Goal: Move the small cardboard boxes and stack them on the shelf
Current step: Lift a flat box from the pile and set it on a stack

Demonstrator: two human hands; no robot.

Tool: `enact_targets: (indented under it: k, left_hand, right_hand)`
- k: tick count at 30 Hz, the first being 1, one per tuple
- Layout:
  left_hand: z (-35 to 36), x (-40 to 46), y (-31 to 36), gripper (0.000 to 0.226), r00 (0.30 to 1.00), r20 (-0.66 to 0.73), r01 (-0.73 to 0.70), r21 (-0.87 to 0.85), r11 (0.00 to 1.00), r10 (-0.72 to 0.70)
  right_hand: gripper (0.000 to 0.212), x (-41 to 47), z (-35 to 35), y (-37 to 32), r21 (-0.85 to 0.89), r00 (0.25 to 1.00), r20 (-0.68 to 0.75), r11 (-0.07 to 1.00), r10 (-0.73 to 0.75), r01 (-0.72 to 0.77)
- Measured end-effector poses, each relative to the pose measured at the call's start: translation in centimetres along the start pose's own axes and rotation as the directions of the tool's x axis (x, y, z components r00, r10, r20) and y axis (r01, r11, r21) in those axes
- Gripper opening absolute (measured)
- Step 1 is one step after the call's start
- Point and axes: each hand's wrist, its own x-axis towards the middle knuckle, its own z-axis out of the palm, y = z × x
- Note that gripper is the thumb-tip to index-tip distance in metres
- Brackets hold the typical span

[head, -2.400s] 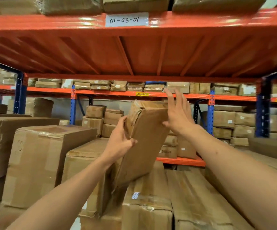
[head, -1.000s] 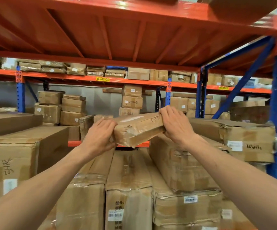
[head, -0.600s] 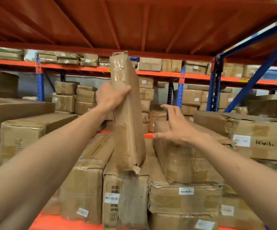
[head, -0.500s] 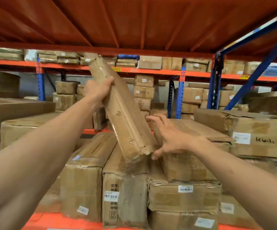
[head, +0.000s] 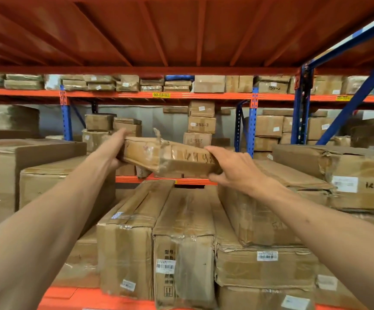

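Observation:
A small, flat, tape-wrapped cardboard box (head: 168, 156) with handwriting on its side is held almost level above the long cartons on the orange shelf (head: 96, 298). My left hand (head: 116, 148) grips its left end. My right hand (head: 233, 167) grips its right end, thumb underneath. The box hangs clear of the cartons below, over the gap at their far end.
Long cartons (head: 181, 231) lie side by side under the box. A higher stack (head: 260, 209) stands to the right, big cartons (head: 47, 182) to the left. The orange shelf deck (head: 181, 30) hangs low overhead. A blue upright (head: 300, 108) rises at right.
The box, held tilted upright mostly by my left hand half a second ago, has swung down to nearly level. My right hand has closed on its right end.

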Motion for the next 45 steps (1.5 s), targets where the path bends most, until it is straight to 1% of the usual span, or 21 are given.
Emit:
enact_targets:
  k: [2, 4, 6, 9, 12, 15, 16, 18, 19, 21, 23, 25, 28, 30, 31, 32, 34, 36, 40, 42, 45]
  left_hand:
    - [1.3, -0.6, 0.1, 0.018, 0.995, 0.100, 0.008, 0.011, 1.000, -0.009]
    - [2.1, -1.0, -0.2, 0.018, 0.985, 0.172, 0.023, -0.041, 0.999, -0.015]
    - [3.0, -1.1, -0.6, 0.018, 0.977, 0.213, 0.011, -0.057, 0.998, 0.001]
    - [5.3, -1.8, 0.0, 0.024, 0.945, 0.323, -0.035, -0.047, 0.998, 0.048]
    - [8.5, -2.8, 1.6, 0.051, 0.866, 0.494, -0.081, -0.005, 0.997, 0.073]
    - [11.9, -4.8, 2.6, 0.057, 0.770, 0.623, -0.194, 0.018, 0.981, 0.140]
    - [13.0, -5.2, 2.4, 0.065, 0.741, 0.655, -0.227, 0.032, 0.973, 0.151]
    - [15.2, -5.6, 1.3, 0.098, 0.709, 0.689, -0.293, 0.097, 0.951, 0.148]
    - [16.1, -5.9, 0.5, 0.111, 0.711, 0.688, -0.332, 0.143, 0.933, 0.148]
    - [18.0, -6.7, -0.9, 0.113, 0.697, 0.697, -0.437, 0.225, 0.871, 0.170]
    - [19.9, -7.8, -2.8, 0.103, 0.665, 0.732, -0.513, 0.304, 0.803, 0.148]
    - [22.0, -8.6, -5.0, 0.091, 0.656, 0.745, -0.563, 0.376, 0.736, 0.122]
    - [24.3, -9.1, -6.4, 0.088, 0.645, 0.756, -0.636, 0.452, 0.626, 0.109]
    - [24.7, -8.7, -5.7, 0.089, 0.620, 0.782, -0.653, 0.471, 0.593, 0.061]
    - [24.7, -8.4, -5.3, 0.093, 0.600, 0.800, -0.674, 0.491, 0.553, 0.021]
    - [24.8, -8.2, -5.1, 0.098, 0.585, 0.811, -0.699, 0.509, 0.502, -0.008]
    - [25.0, -7.6, -5.2, 0.102, 0.588, 0.809, -0.723, 0.533, 0.439, -0.012]
    - [25.2, -7.1, -5.5, 0.100, 0.606, 0.795, -0.724, 0.545, 0.423, 0.012]
    - [25.2, -6.3, -6.2, 0.100, 0.615, 0.788, -0.710, 0.534, 0.460, 0.033]
    - [25.3, -6.1, -6.4, 0.098, 0.613, 0.789, -0.715, 0.530, 0.456, 0.044]
    - [25.3, -5.8, -6.3, 0.098, 0.612, 0.790, -0.709, 0.529, 0.467, 0.034]
  right_hand:
    - [0.068, 1.4, -0.6, -0.2, -0.072, 1.000, -0.025, 0.997, -0.002, 0.000]
    - [0.071, 2.4, -1.6, 0.3, -0.177, 0.999, -0.019, 0.984, -0.037, 0.033]
    - [0.069, 2.7, -3.0, 1.5, -0.271, 0.995, 0.014, 0.957, -0.098, 0.098]
    - [0.068, 2.7, -5.1, 3.4, -0.379, 0.994, 0.060, 0.920, -0.086, 0.103]
    - [0.067, 2.0, -7.2, 4.2, -0.478, 0.997, 0.075, 0.876, -0.024, 0.057]
    - [0.060, 0.3, -9.2, 5.3, -0.548, 0.995, 0.066, 0.836, 0.069, -0.021]
    - [0.059, -0.5, -9.8, 5.9, -0.566, 0.994, 0.060, 0.823, 0.096, -0.045]
    - [0.056, -2.1, -10.6, 7.2, -0.631, 0.989, 0.072, 0.774, 0.125, -0.052]
    - [0.053, -3.0, -10.9, 7.8, -0.661, 0.987, 0.084, 0.749, 0.141, -0.051]
    - [0.049, -5.0, -11.5, 9.1, -0.694, 0.977, 0.102, 0.717, 0.188, -0.066]
    - [0.053, -7.4, -11.8, 10.5, -0.714, 0.957, 0.143, 0.696, 0.251, -0.075]
    - [0.054, -10.2, -11.3, 11.9, -0.719, 0.926, 0.221, 0.693, 0.306, -0.057]
    - [0.051, -12.8, -10.5, 13.4, -0.658, 0.901, 0.266, 0.748, 0.342, -0.090]
    - [0.060, -12.3, -11.5, 14.5, -0.538, 0.902, 0.285, 0.833, 0.324, -0.130]
    - [0.068, -11.9, -12.1, 15.0, -0.474, 0.888, 0.319, 0.867, 0.331, -0.153]
    - [0.076, -11.6, -12.7, 15.5, -0.442, 0.872, 0.360, 0.884, 0.331, -0.153]
    - [0.086, -11.5, -13.2, 16.6, -0.409, 0.830, 0.439, 0.899, 0.345, -0.157]
    - [0.084, -11.9, -12.7, 17.5, -0.328, 0.791, 0.487, 0.917, 0.369, -0.226]
    - [0.082, -12.4, -11.1, 18.6, -0.191, 0.828, 0.424, 0.930, 0.367, -0.315]
    - [0.081, -12.5, -10.8, 18.6, -0.185, 0.840, 0.389, 0.925, 0.379, -0.332]
    - [0.081, -12.4, -10.5, 18.4, -0.232, 0.839, 0.371, 0.914, 0.399, -0.332]
